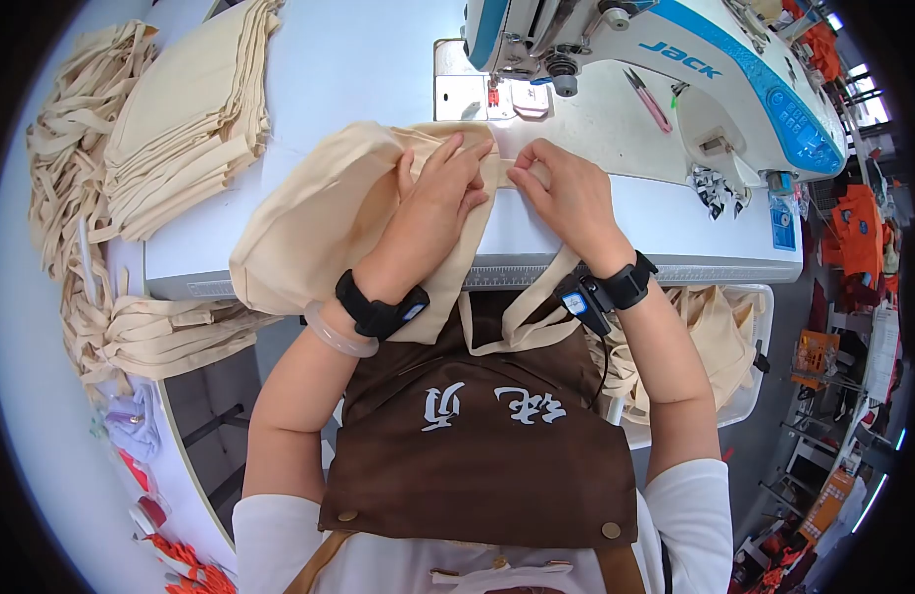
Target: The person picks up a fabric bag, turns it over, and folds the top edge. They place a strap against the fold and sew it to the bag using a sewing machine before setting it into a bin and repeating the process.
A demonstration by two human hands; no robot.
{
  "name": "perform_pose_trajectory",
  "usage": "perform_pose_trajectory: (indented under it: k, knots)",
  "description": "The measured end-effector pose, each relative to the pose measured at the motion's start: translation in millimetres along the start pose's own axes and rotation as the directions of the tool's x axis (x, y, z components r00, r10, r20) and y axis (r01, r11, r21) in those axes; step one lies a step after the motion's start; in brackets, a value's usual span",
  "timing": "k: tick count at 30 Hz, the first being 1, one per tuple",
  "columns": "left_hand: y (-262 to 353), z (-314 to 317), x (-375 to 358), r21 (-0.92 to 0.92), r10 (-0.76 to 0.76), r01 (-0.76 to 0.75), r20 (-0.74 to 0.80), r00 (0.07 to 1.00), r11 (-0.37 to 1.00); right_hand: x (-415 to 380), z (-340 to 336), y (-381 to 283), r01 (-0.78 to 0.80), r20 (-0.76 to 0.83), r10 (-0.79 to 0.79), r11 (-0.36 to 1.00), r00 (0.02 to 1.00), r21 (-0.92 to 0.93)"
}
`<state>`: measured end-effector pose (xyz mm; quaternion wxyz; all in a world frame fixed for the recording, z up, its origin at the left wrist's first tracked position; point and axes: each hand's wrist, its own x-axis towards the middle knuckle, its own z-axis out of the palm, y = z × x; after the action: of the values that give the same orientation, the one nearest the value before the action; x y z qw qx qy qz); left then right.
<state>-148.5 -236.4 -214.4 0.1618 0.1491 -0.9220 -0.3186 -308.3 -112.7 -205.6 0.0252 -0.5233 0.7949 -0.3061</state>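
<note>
A cream cloth bag (314, 213) lies on the sewing table's front edge, part of it hanging down. My left hand (442, 198) rests on its upper part, fingers stretched out flat on the cloth and thumb apart. Just to the right, my right hand (568, 198) pinches a cream fabric strap (505, 176) between thumb and forefinger at the bag's edge. The strap's loop (522, 332) droops over the table edge onto my brown apron. Beyond my hands stands a sewing machine (665, 45), its red presser foot (493, 94) a short way from the bag.
Stacked cream cloth pieces (185, 119) and bundled straps (76, 158) are at the left. Pink-handled snips (650, 104) lie on the machine bed. More cream cloth fills a white bin (744, 386) below the table at right. A ruler strip (536, 272) runs along the table edge.
</note>
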Motion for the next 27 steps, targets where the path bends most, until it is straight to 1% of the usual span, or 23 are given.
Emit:
perform_pose_trajectory:
  k: [5, 8, 11, 13, 17, 19, 23, 27]
  knots:
    - [-9.4, -4.0, 13.0, 0.058, -0.001, -0.001, 0.030, 1.000, 0.998, 10.7, 2.3, 1.6, 0.017, -0.016, -0.017, 1.000, 1.000, -0.014]
    - [-15.8, -1.3, 23.3, 0.111, 0.022, -0.022, 0.005, 1.000, 0.994, 21.4, 6.4, 7.3, 0.043, -0.042, -0.044, 0.999, 0.998, -0.033]
    - [-14.2, -8.6, 30.7, 0.055, -0.051, 0.045, 0.103, 0.993, 0.997, 29.7, 7.8, 13.8, 0.047, -0.036, -0.049, 0.998, 0.998, -0.046]
    - [-13.9, -10.6, 36.3, 0.044, -0.036, 0.032, 0.095, 0.995, 0.999, 34.2, 8.9, 17.7, 0.062, -0.035, -0.063, 0.997, 0.997, -0.044]
    - [-19.6, -6.2, 40.8, 0.055, -0.047, 0.043, 0.083, 0.995, 0.998, 39.5, 8.2, 18.2, 0.028, -0.012, -0.028, 0.999, 1.000, -0.045]
    - [-19.5, -5.9, 40.2, 0.036, -0.058, 0.056, 0.085, 0.995, 0.998, 39.1, 6.7, 17.2, 0.035, -0.011, -0.036, 0.998, 0.999, -0.057]
    - [-14.4, -9.2, 40.6, -0.029, -0.077, 0.080, 0.090, 0.993, 0.996, 39.4, 7.2, 19.0, 0.003, -0.007, -0.003, 0.999, 1.000, -0.045]
    - [-15.8, -8.5, 40.9, -0.033, -0.062, 0.064, 0.076, 0.995, 0.997, 40.1, 9.1, 22.4, 0.008, -0.002, -0.008, 0.999, 1.000, -0.045]
